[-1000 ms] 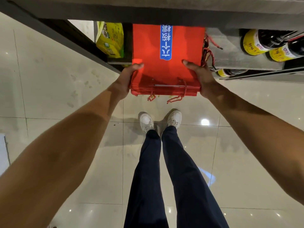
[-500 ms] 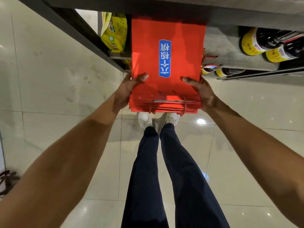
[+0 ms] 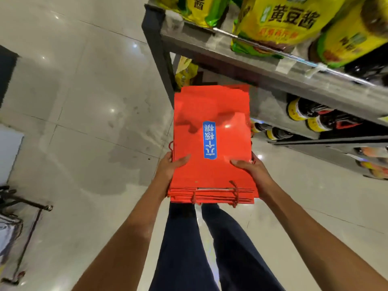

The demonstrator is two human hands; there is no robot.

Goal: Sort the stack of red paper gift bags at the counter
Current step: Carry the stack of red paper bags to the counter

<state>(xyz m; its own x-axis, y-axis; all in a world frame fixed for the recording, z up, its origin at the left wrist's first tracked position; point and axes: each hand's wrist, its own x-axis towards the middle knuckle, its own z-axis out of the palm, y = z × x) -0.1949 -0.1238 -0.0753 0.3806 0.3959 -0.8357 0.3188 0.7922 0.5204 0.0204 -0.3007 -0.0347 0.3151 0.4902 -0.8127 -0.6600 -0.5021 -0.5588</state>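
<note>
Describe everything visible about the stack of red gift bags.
The stack of red gift bags is flat-folded glossy paper, lying roughly level in the air beside the shelf unit. The top bag bears a blue label with white characters. Red cord handles dangle at the near edge. The left hand and right hand grip its sides, thumbs on top.
</note>
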